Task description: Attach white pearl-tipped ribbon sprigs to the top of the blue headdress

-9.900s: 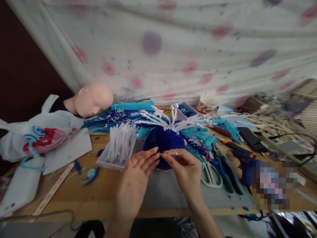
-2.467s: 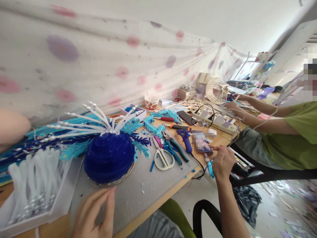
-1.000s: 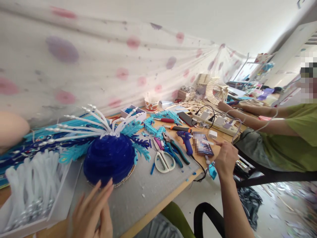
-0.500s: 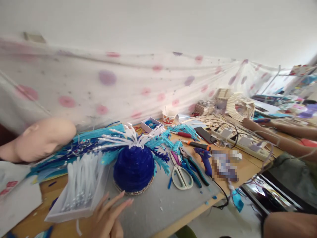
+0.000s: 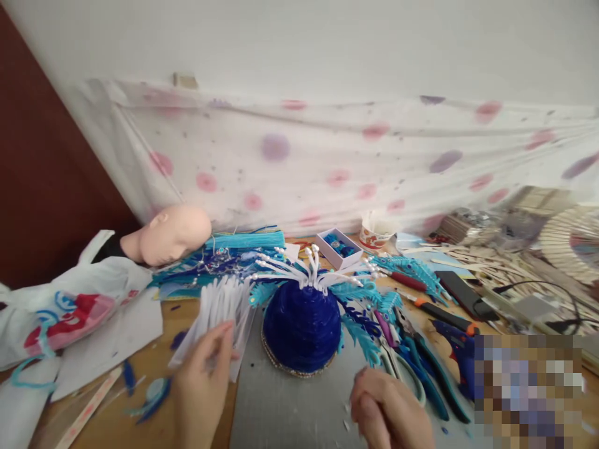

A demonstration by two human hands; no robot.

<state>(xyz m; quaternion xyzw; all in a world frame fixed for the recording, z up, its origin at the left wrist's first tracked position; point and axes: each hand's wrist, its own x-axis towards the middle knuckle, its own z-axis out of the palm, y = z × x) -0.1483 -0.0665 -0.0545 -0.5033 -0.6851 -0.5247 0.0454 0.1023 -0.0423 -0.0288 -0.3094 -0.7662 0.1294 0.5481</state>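
Note:
A dark blue domed headpiece [image 5: 302,327] stands on the grey cutting mat [image 5: 281,411], its lower rim edged with beads. White pearl-tipped stems [image 5: 312,268] fan out from its top, with turquoise feather-like pieces [image 5: 358,330] at the sides. My left hand [image 5: 203,377] is over the tray of white pearl-tipped stems [image 5: 224,305], fingers bent and a little apart, with nothing visible in them. In front of the headpiece, on its right, my right hand [image 5: 386,408] has its fingers curled together; whatever they may hold is hidden.
Scissors [image 5: 405,371], pliers [image 5: 433,368] and a blue glue gun [image 5: 456,352] lie on the right. Behind are a small white box [image 5: 339,249] and a paper cup [image 5: 375,234]. A mannequin head [image 5: 175,234] and plastic bag [image 5: 79,312] occupy the left.
The view has swung left, and the co-worker's arms have left it. My left hand has moved from in front of the headpiece to the tray. My right hand now shows beside the scissors.

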